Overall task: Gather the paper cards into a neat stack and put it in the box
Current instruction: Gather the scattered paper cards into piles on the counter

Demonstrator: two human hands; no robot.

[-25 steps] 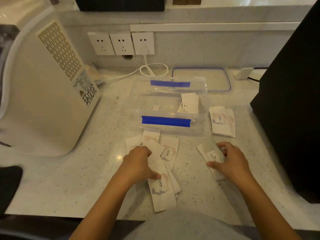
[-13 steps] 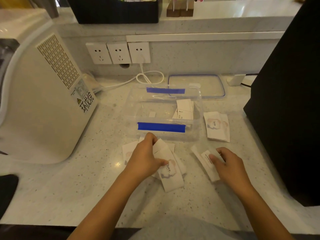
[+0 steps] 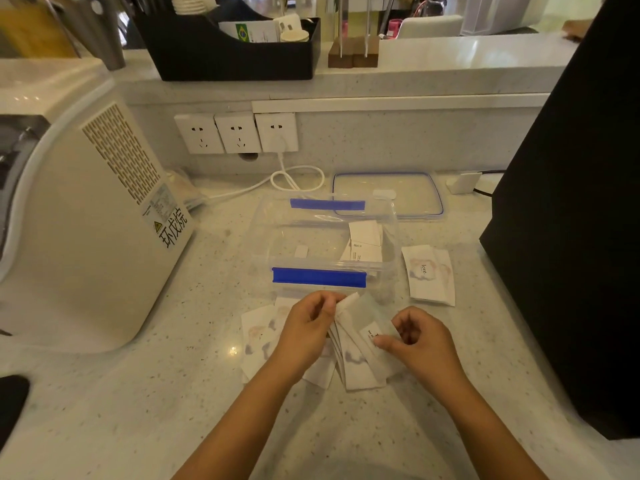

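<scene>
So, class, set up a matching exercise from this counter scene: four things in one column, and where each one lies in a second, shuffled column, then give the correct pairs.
Things
1. lid
2. love card
3. white cable
4. cards in the box

Places
A. at the right end of the clear box
B. flat on the counter behind the box
C. alone on the counter, right of the box
D. plugged into the rightmost wall socket

Pairs: 1-B, 2-C, 3-D, 4-A
</scene>
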